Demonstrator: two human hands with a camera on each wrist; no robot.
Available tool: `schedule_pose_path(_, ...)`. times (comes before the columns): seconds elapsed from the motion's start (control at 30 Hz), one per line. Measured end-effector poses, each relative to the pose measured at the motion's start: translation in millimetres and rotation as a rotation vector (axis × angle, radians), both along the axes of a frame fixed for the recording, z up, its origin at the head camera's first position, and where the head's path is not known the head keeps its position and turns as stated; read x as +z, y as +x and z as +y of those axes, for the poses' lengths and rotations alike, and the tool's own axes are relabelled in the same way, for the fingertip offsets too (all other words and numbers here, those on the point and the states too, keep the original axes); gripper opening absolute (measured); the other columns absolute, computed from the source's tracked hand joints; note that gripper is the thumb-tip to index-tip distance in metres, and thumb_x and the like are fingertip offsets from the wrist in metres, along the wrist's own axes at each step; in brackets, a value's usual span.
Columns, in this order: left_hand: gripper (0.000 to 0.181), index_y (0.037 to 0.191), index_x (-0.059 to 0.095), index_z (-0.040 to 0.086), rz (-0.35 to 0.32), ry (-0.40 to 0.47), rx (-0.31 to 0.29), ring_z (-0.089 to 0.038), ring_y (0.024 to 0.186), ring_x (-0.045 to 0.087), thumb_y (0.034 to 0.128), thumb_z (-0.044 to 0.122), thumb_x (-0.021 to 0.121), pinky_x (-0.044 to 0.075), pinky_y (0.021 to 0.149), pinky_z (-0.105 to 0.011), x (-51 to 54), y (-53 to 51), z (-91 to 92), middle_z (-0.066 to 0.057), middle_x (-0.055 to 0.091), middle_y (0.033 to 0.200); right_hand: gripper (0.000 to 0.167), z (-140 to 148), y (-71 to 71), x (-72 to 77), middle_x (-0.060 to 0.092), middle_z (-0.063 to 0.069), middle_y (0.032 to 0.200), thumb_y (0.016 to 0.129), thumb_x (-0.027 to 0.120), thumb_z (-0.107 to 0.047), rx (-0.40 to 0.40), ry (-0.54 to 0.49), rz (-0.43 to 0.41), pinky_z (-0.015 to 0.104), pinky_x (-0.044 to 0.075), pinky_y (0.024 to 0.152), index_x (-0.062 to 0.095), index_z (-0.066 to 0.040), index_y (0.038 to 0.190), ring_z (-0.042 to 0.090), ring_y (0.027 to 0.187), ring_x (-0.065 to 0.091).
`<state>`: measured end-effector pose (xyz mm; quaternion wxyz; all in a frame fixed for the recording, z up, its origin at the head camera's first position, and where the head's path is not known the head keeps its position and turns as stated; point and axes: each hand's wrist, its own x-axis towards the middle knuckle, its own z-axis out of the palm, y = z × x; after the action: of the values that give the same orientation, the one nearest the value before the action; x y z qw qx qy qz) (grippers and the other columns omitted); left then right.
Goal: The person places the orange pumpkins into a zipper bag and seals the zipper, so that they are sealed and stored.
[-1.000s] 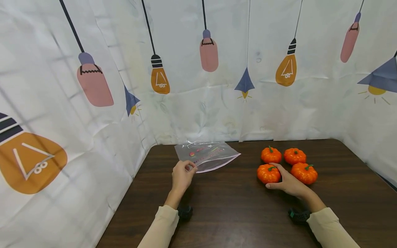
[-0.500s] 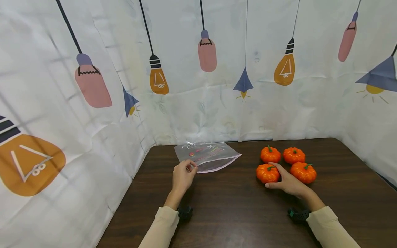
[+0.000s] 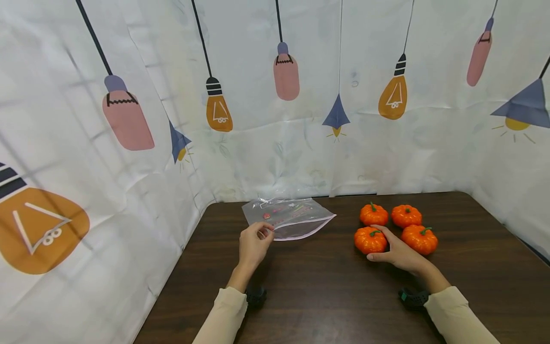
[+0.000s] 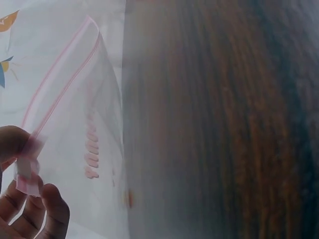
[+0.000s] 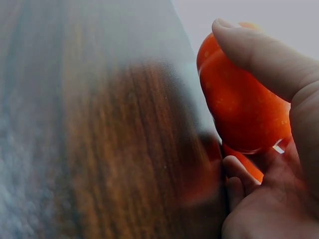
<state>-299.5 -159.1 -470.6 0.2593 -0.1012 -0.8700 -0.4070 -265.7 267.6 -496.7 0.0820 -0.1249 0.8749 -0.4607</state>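
A clear zip bag (image 3: 283, 212) with a pink zip edge and small printed marks lies toward the back of the table. My left hand (image 3: 254, 243) pinches the near left corner of its mouth; the left wrist view shows the pink strip (image 4: 30, 184) between thumb and fingers. On the right, my right hand (image 3: 399, 251) curls round the front left small orange pumpkin (image 3: 370, 240). In the right wrist view the thumb lies across this pumpkin (image 5: 239, 99), with fingers partly hidden behind it. It appears to rest on the table.
Three more orange pumpkins stand close by: one behind (image 3: 373, 214), one at the back right (image 3: 406, 216), and one beside my right hand (image 3: 419, 239). The dark wooden table (image 3: 318, 296) meets a white curtain (image 3: 275, 157) printed with lamps at the back and sides.
The view shifts very slightly. Both hands keep their holds, on the bag's corner and on the front left pumpkin, with almost no movement.
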Motion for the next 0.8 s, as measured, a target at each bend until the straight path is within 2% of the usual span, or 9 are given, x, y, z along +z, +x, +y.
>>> schedule_pose_path(0.17,0.01,0.085,0.077,0.019,-0.008,0.049,-0.006,-0.011,0.062,0.058,0.0839,0.008,0.079,0.048,0.059,-0.022,0.7,1.6,-0.2,0.002,0.066,0.072,0.094,-0.6,-0.7,1.3,0.017,0.027,0.166,0.092,0.075,-0.039,0.005,-0.021,-0.017,0.071,0.035,0.107,0.015,-0.017,0.162,0.051,0.146,0.031)
schedule_pose_path(0.37,0.008,0.087,0.078,0.016,-0.023,0.096,-0.041,-0.015,0.062,0.06,0.0844,0.008,0.079,0.048,0.057,-0.022,2.6,3.4,3.0,-0.001,0.068,0.074,0.094,1.3,-3.4,1.5,0.016,0.027,0.167,0.093,0.074,-0.038,0.003,-0.046,-0.025,0.073,0.034,0.107,0.014,-0.018,0.162,0.05,0.146,0.031)
schedule_pose_path(0.63,0.007,0.088,0.078,0.01,-0.054,0.099,-0.066,-0.014,0.062,0.059,0.0825,0.007,0.077,0.048,0.058,-0.02,4.8,2.6,3.5,-0.002,0.07,0.074,0.089,-0.1,-2.0,2.9,0.018,0.025,0.166,0.095,0.073,-0.033,0.01,-0.074,0.002,0.075,0.032,0.106,0.016,-0.022,0.162,0.05,0.146,0.031)
schedule_pose_path(0.8,0.006,0.088,0.078,0.01,-0.051,0.103,-0.078,-0.015,0.063,0.059,0.0824,0.008,0.077,0.047,0.058,-0.02,8.4,3.8,4.7,-0.003,0.07,0.074,0.088,-3.4,-0.7,5.0,0.018,0.025,0.166,0.094,0.074,-0.033,-0.01,-0.071,0.041,0.076,0.032,0.106,0.019,-0.023,0.161,0.05,0.145,0.032)
